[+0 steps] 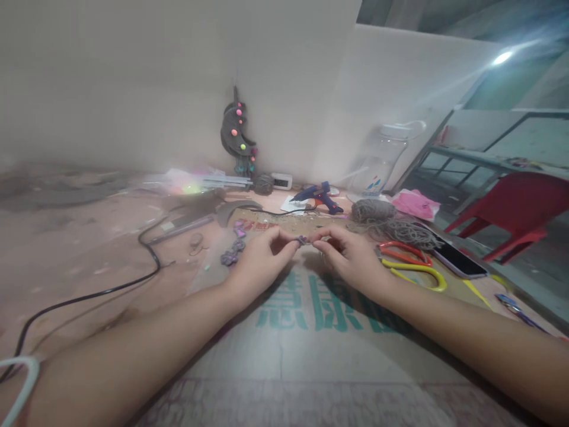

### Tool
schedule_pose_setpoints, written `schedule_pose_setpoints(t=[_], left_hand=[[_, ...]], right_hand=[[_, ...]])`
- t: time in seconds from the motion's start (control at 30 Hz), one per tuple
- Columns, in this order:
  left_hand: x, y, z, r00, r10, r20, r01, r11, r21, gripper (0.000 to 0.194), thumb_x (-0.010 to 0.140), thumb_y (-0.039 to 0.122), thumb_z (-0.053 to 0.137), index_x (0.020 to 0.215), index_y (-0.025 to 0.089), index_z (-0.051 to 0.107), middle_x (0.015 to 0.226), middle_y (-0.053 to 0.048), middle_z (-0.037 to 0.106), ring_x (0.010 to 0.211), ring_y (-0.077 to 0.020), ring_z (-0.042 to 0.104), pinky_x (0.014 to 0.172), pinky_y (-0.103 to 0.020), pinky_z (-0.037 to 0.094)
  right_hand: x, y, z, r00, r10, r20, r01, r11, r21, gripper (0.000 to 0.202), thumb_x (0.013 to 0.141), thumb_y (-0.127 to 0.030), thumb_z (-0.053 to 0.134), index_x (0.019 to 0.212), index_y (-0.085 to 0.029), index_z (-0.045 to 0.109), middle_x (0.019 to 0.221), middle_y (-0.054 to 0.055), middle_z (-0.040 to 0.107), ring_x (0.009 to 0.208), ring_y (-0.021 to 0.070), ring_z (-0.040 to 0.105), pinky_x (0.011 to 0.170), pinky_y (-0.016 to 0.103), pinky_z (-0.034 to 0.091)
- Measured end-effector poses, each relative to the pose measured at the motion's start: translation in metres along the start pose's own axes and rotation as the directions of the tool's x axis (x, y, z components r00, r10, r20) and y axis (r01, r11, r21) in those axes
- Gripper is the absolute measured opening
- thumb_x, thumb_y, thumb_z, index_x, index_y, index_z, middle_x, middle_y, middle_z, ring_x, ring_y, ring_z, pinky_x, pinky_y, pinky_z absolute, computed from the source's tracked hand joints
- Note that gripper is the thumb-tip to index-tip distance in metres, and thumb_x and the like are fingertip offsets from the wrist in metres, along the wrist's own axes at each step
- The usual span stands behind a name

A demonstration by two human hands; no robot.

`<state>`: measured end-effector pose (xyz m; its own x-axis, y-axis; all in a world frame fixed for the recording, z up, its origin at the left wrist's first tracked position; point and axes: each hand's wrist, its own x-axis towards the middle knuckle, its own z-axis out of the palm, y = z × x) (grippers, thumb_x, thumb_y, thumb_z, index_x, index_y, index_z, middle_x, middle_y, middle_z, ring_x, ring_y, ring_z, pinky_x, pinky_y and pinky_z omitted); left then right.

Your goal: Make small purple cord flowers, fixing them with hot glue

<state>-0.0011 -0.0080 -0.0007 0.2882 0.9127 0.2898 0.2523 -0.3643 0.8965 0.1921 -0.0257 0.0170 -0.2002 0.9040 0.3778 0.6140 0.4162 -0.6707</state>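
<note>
A small purple piece (302,239), blurred and partly hidden by fingers, is held up over the printed cardboard (284,356). My left hand (264,258) pinches its left side between thumb and forefinger. At its right side, my right hand (349,255) is closed in a pinch, with thumb and fingertip close together. Just left of my left hand lie similar purple pieces: a bow-shaped one (240,229) and, nearer me, a knotted-looking one (229,258). Orange-handled scissors (404,251) and a yellow handle (418,273) lie beside my right wrist.
Behind my hands stands a blue glue gun (313,193). Grey yarn (373,210), a clear bottle (384,160), a pink cloth (415,204) and a phone (460,258) are at the right. A black cable (111,290) crosses the left. A decorated moon (235,130) hangs at the wall.
</note>
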Motion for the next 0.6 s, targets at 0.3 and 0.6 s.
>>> schedule_pose_setpoints(t=[0.3, 0.6], left_hand=[[0.001, 0.001, 0.0, 1.0, -0.008, -0.016, 0.008, 1.0, -0.007, 0.018, 0.085, 0.035, 0.059, 0.083, 0.017, 0.061, 0.082, -0.003, 0.068, 0.073, -0.0155, 0.06, 0.067, -0.026, 0.043], [0.001, -0.001, 0.0, 1.0, -0.001, -0.02, 0.001, 1.0, -0.009, 0.019, 0.085, 0.036, 0.058, 0.082, 0.018, 0.061, 0.083, -0.003, 0.068, 0.074, -0.0159, 0.061, 0.068, -0.026, 0.044]], right_hand=[[-0.003, -0.002, 0.012, 0.97, 0.149, 0.191, -0.221, 0.869, 0.443, 0.022, 0.085, -0.037, 0.06, 0.094, -0.021, 0.049, 0.064, -0.005, 0.061, 0.054, 0.0109, 0.059, 0.054, 0.024, 0.048], [-0.002, 0.003, 0.001, 0.992, -0.129, -0.009, 0.128, 0.986, -0.107, 0.007, 0.085, -0.025, 0.061, 0.088, -0.022, 0.066, 0.08, 0.002, 0.071, 0.071, 0.016, 0.064, 0.068, 0.029, 0.049]])
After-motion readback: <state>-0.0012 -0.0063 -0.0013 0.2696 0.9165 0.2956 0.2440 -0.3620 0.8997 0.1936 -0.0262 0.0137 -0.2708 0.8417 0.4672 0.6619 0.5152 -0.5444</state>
